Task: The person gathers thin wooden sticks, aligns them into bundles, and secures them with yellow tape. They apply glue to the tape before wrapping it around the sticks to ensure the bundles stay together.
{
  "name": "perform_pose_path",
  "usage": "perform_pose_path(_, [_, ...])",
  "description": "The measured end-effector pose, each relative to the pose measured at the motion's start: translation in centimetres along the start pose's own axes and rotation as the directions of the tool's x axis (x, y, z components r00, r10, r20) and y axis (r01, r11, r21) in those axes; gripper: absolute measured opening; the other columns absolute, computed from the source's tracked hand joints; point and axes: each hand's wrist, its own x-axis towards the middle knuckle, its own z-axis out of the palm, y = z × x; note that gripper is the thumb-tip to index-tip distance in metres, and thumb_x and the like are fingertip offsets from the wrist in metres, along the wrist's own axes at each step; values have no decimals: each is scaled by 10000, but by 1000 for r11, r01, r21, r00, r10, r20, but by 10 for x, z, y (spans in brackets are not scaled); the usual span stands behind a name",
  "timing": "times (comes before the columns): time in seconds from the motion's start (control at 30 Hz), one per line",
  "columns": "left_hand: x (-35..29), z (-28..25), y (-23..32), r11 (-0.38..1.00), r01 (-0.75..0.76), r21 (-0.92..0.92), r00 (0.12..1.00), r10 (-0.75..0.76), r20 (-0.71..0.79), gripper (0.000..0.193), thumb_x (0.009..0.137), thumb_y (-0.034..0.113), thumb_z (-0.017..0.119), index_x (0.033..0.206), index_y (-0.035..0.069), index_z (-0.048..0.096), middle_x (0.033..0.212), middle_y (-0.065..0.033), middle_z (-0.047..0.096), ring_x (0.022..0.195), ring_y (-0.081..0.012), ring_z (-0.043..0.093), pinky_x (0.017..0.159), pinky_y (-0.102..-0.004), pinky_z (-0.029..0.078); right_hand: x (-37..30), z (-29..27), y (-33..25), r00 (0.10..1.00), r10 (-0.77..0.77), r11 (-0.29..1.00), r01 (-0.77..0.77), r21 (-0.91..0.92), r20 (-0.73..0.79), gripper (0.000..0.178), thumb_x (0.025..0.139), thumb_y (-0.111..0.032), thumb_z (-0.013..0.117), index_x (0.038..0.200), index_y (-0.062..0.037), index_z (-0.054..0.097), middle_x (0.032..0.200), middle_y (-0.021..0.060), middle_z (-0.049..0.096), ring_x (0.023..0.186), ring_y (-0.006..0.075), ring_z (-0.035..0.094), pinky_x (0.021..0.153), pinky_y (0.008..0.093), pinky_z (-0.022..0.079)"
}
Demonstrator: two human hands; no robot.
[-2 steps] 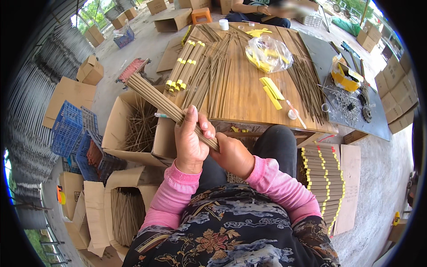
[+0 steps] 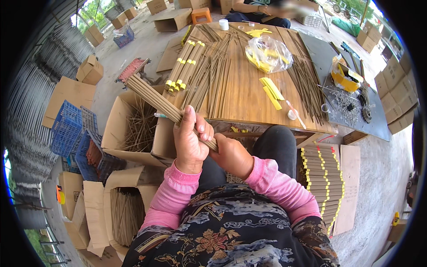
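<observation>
A bundle of thin brown sticks point(image 2: 153, 97), which look like incense sticks, slants up to the left in front of me. My left hand point(image 2: 191, 140) is wrapped round its middle, thumb on top. At the lower end my right hand point(image 2: 233, 155) closes over the stick ends, hiding them. Beyond my hands, loose brown sticks point(image 2: 218, 84) lie on the wooden table point(image 2: 244, 107). Several bundles bound with yellow bands point(image 2: 184, 64) rest at its left side. Yellow paper strips point(image 2: 271, 92) and a brush-like stick point(image 2: 297, 116) on a small white lid lie to the right.
Open cardboard boxes of sticks point(image 2: 113, 118) stand left of my knees, by blue crates point(image 2: 66, 129). A clear bag point(image 2: 269, 53) sits on the table. Banded bundles point(image 2: 322, 178) lie on cardboard at my right. Across the table sits another person point(image 2: 258, 9).
</observation>
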Motion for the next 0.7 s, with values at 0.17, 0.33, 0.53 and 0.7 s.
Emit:
perform_pose_path(0.17, [12, -3, 11, 999, -39, -3, 997, 39, -68, 394, 892, 349, 482, 578, 126, 400, 491, 32, 352, 366, -73, 307, 355, -221, 288, 7, -6, -1, 992, 30, 999, -33, 22, 123, 232, 756, -188, 606, 742, 1, 473, 613, 220, 541, 584, 387, 556, 515, 420, 452])
perform_pose_path(0.33, [40, -31, 24, 991, -108, -77, 991, 101, -93, 340, 890, 350, 483, 634, 141, 407, 500, 42, 345, 365, -58, 283, 342, -210, 268, 10, -14, 13, 961, 132, 991, -134, -8, 245, 259, 757, -219, 631, 789, 2, 499, 634, 206, 547, 609, 367, 562, 545, 411, 446])
perform_pose_path(0.53, [85, -74, 58, 966, -210, -149, 971, 189, -144, 362, 903, 337, 462, 604, 148, 382, 497, 54, 328, 379, -46, 270, 358, -199, 262, 28, -25, 73, 913, 294, 956, -282, -82, 284, 227, 742, -206, 646, 749, -3, 546, 646, 140, 578, 619, 280, 581, 574, 352, 454])
perform_pose_path(0.7, [112, -102, 33, 955, -135, -264, 977, 84, -196, 328, 907, 321, 459, 641, 134, 416, 489, 48, 318, 362, -44, 259, 339, -192, 257, 87, -4, 109, 946, 325, 936, -320, -147, 15, 191, 762, -182, 595, 772, 5, 556, 679, 168, 585, 654, 316, 584, 597, 375, 460])
